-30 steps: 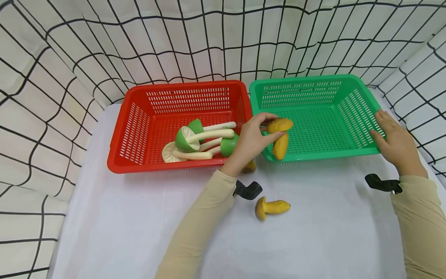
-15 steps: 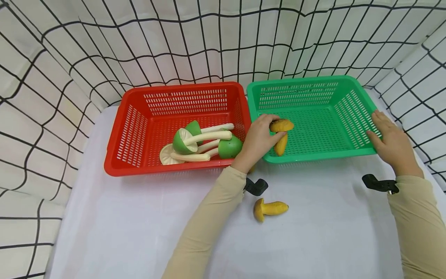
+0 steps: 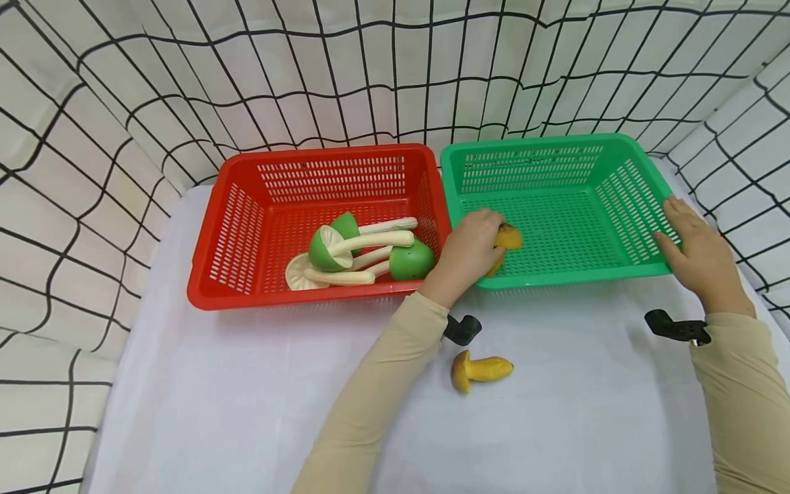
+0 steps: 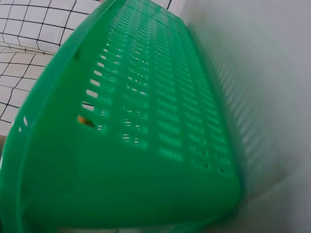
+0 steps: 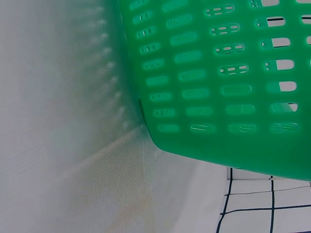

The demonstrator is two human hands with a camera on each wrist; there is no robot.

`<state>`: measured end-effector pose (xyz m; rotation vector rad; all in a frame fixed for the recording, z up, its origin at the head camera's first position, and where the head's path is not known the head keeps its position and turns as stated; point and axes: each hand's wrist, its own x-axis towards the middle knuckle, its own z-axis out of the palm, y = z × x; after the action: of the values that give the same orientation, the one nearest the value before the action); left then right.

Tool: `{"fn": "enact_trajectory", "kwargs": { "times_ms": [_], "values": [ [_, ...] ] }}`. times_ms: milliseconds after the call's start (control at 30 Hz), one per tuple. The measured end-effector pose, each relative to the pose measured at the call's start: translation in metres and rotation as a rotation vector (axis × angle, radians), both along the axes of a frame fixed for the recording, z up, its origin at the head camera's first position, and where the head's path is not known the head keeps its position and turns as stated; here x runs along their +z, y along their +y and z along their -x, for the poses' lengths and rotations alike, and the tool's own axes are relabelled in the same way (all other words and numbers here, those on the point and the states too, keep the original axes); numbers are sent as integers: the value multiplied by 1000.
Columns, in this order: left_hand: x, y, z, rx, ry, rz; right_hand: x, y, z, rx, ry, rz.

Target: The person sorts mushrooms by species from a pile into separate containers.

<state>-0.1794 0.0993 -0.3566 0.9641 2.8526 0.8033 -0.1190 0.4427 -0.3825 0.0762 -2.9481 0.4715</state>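
Note:
My left hand (image 3: 472, 247) reaches over the front left corner of the green basket (image 3: 555, 280) and grips a yellow mushroom (image 3: 509, 237). The fingers hide most of it, leaving part of the cap and a bit of stem in sight. At the basket's right end, my right hand (image 3: 703, 254) rests on the rim, fingers extended and thumb apart. A second yellow mushroom (image 3: 481, 369) lies on its side on the white table. Both wrist views show the green basket's outside wall (image 4: 146, 184) close up; the hands' grip is out of sight there.
Left of the green basket stands a red basket (image 3: 290, 300) holding several green-capped mushrooms (image 3: 412, 261) with pale stems. White cloth with a black grid (image 3: 382, 68) rises behind and at the sides. A white cloth (image 3: 216, 405) covers the table.
My left hand has moved right and down into the green basket's left end with the yellow mushroom. A brown-yellow piece beside the forearm is now hidden. My right hand has stayed put.

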Motion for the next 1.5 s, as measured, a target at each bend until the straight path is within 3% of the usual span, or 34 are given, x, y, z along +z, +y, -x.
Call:
{"fn": "enact_trajectory", "kwargs": {
  "times_ms": [100,200,433,533,733,1067,1267,1400,1500],
  "values": [
    [-2,3,1,-20,-7,37,-2,0,1,6,-7,1],
    [-3,2,3,-26,-46,8,-2,0,2,10,-2,1],
    [0,-7,2,-19,-264,-305,-1,1,0,-5,-8,-10],
    [1,-12,-1,-29,-285,-389,-1,2,0,-6,-11,-8],
    [2,-27,-16,-55,-283,-444,-1,0,1,-9,-13,1],
    [1,-48,-56,-120,-192,-469,2,-2,0,-24,-8,-2],
    [-14,-59,-74,-92,-147,-512,0,1,0,-41,-2,-10],
    [-26,-69,-85,-72,-59,-500,-1,2,1,-19,0,13],
    [-34,-78,-94,-75,59,-415,0,1,1,-21,5,8]
  ]
}}
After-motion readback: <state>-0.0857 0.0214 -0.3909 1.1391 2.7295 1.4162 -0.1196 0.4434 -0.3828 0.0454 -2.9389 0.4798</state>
